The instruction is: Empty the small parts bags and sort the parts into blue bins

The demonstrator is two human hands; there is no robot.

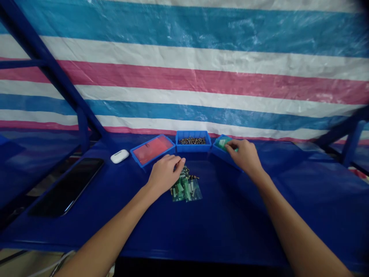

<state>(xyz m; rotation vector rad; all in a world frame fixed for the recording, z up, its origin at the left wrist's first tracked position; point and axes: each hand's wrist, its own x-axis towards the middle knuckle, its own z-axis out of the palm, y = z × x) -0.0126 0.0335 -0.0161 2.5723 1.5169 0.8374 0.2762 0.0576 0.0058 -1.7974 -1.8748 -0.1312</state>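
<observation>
My left hand (165,174) is closed with its fingers curled under, at the upper left edge of a pile of small clear plastic bags (186,189) with green and metal-looking pieces inside. Whatever its fingers hold, if anything, is hidden. My right hand (245,154) reaches over the right blue bin (226,154), its thumb and fingers drawn together at green plastic packets (222,143). I cannot make out what is between those fingertips. Small brass-and-dark metal parts (192,141) fill the middle blue bin (193,148).
The left blue bin (138,162) holds a flat red sheet or packet (152,149). A white earbud case (119,156) and a black phone (67,187) lie on the blue table (184,234). Blue metal frame bars (57,73) slant beside a striped plastic sheet (201,80) behind.
</observation>
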